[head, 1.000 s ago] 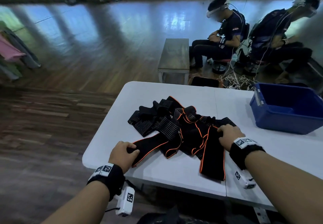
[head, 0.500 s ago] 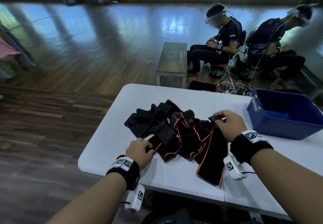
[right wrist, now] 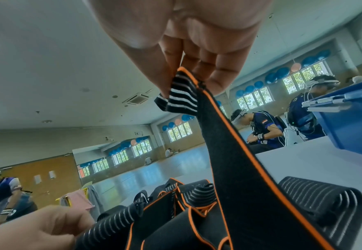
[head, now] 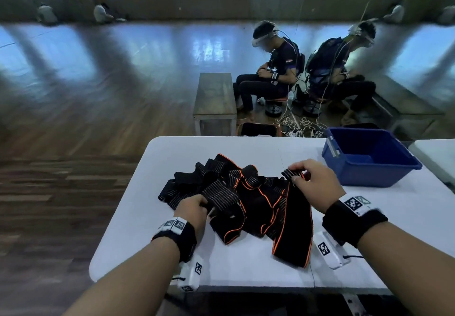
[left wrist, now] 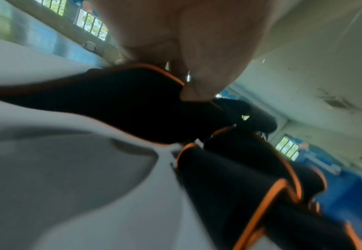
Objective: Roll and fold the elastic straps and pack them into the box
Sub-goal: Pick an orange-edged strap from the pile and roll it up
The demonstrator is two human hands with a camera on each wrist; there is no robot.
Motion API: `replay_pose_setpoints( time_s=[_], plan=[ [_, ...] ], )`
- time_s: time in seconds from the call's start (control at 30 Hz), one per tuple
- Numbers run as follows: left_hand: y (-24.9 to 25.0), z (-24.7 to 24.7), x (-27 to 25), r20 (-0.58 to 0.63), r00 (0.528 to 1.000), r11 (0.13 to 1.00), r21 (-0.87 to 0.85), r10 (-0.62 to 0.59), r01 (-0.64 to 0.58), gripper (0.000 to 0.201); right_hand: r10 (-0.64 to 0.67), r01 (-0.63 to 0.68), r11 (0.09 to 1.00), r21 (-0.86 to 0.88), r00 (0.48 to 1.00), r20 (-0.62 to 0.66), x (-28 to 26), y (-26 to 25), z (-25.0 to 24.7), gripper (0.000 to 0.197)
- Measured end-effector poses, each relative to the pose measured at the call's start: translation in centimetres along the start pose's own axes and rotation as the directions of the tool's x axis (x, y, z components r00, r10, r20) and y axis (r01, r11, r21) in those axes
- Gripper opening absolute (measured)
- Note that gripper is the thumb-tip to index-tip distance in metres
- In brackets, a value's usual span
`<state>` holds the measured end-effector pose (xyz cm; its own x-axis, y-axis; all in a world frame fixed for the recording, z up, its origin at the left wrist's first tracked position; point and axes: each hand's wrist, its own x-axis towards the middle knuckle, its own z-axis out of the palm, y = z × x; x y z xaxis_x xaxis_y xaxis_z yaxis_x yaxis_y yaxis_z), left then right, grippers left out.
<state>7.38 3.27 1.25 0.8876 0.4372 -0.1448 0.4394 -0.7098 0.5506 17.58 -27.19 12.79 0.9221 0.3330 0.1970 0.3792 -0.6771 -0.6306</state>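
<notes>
Both hands grasp straps [head: 246, 200] heaped mid-frame on the counter [head: 246, 266]: the right hand [head: 312, 182] pinches a striped strap end, the left hand [head: 193, 211] grips another. Upper right sits the box [head: 369, 168].

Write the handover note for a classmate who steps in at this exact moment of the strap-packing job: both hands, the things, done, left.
Right hand pinches the striped end of one elastic strap, lifted off the pile.
Left hand grips a strap at the pile's near left edge.
Straps lie tangled mid white table; blue box sits far right, nothing visible inside.
Done: nothing rolled or packed.
Left: free each strap, roll, fold, box.
</notes>
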Motion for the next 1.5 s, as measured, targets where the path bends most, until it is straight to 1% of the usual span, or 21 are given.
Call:
replay_pose_setpoints(
  time_s=[0.2,0.23,0.3,0.37,0.47,0.5,0.57,0.63,0.7,0.8,0.87,0.9,0.97,1.0,1.03,1.1,1.2,1.23,1.33,1.43,1.5],
  plan=[
    [2.2,-5.9,2.7,-0.003,0.997,0.995,-0.065,0.082,-0.082,0.010,-0.001,0.001,1.000,-0.005,0.999,-0.054,1.0,-2.5,-1.6,0.024],
    [2.5,-6.8,3.0,-0.015,0.995,0.992,-0.075,0.100,-0.101,0.010,0.002,-0.002,1.000,0.008,0.998,-0.066,1.3,-3.0,-1.9,0.024],
    [3.1,-8.5,3.6,-0.045,0.989,0.984,-0.102,0.143,-0.147,0.016,0.011,-0.007,0.999,0.043,0.996,-0.091,2.0,-4.1,-2.6,0.024],
    [4.1,-10.2,3.6,-0.048,0.979,0.972,-0.118,0.200,-0.205,0.021,0.013,-0.002,0.996,0.089,0.993,-0.115,2.6,-5.2,-3.3,0.024],
    [6.3,-12.6,3.1,-0.074,0.955,0.947,-0.128,0.287,-0.295,0.023,0.010,0.014,0.988,0.157,0.988,-0.151,3.8,-6.5,-4.4,0.022],
    [7.0,-13.2,3.0,-0.099,0.947,0.938,-0.139,0.307,-0.318,0.023,0.016,0.011,0.984,0.178,0.989,-0.150,4.2,-6.8,-4.8,0.020],
    [8.6,-14.4,2.6,-0.150,0.934,0.918,-0.185,0.325,-0.350,0.027,0.033,-0.009,0.978,0.209,0.994,-0.108,4.9,-7.3,-5.2,0.016],
    [10.0,-15.3,2.2,-0.187,0.925,0.886,-0.276,0.331,-0.373,0.028,0.037,-0.022,0.971,0.237,0.998,-0.059,5.3,-7.7,-5.6,0.015],
    [11.7,-15.9,1.6,-0.209,0.918,0.845,-0.363,0.337,-0.393,0.025,0.025,-0.010,0.963,0.270,0.998,-0.054,5.6,-8.0,-5.9,0.015],
    [13.9,-15.8,0.9,-0.237,0.915,0.793,-0.457,0.327,-0.402,0.023,0.013,0.006,0.942,0.336,0.998,-0.053,5.7,-8.1,-6.0,0.018],
    [15.2,-15.0,0.4,-0.218,0.923,0.749,-0.539,0.317,-0.385,0.022,0.017,0.002,0.923,0.386,0.999,-0.046,5.7,-7.8,-5.9,0.018],
    [15.8,-14.5,0.1,-0.195,0.927,0.729,-0.573,0.321,-0.374,0.024,0.015,0.003,0.915,0.403,0.999,-0.042,5.7,-7.5,-5.9,0.018],
    [17.3,-13.5,-0.6,-0.125,0.933,0.713,-0.614,0.338,-0.340,0.044,-0.005,0.020,0.906,0.423,0.999,-0.035,5.7,-6.7,-6.0,0.019],
    [18.1,-13.0,-0.9,-0.093,0.938,0.715,-0.622,0.335,-0.317,0.051,-0.019,0.030,0.904,0.427,0.999,-0.031,5.7,-6.4,-6.1,0.019],
    [18.8,-12.5,-1.2,-0.081,0.940,0.717,-0.627,0.330,-0.306,0.052,-0.027,0.036,0.903,0.428,0.999,-0.027,5.7,-6.0,-6.3,0.019],
    [20.1,-11.4,-1.3,-0.123,0.942,0.700,-0.641,0.312,-0.315,0.042,-0.025,0.026,0.896,0.442,1.000,-0.007,5.7,-5.0,-6.8,0.020],
    [21.7,-9.9,-1.2,-0.173,0.949,0.652,-0.693,0.263,-0.307,0.016,-0.013,-0.002,0.869,0.494,1.000,0.027,5.5,-3.2,-7.6,0.019],
    [22.2,-9.4,-1.1,-0.179,0.952,0.646,-0.702,0.250,-0.301,0.013,-0.013,-0.001,0.868,0.497,1.000,0.025,5.5,-2.6,-7.9,0.018],
    [23.8,-8.2,-1.5,-0.177,0.956,0.650,-0.702,0.236,-0.290,0.022,0.004,-0.024,0.847,0.532,0.999,0.040,5.5,-1.1,-8.8,0.019],
    [25.9,-6.8,-2.5,-0.146,0.964,0.679,-0.686,0.222,-0.260,0.032,0.007,-0.023,0.823,0.568,1.000,0.031,5.6,0.2,-10.1,0.023],
    [27.2,-5.8,-3.1,-0.205,0.950,0.720,-0.619,0.236,-0.313,0.031,0.026,-0.022,0.811,0.585,1.000,0.002,5.8,1.0,-10.9,0.025]
  ],
)
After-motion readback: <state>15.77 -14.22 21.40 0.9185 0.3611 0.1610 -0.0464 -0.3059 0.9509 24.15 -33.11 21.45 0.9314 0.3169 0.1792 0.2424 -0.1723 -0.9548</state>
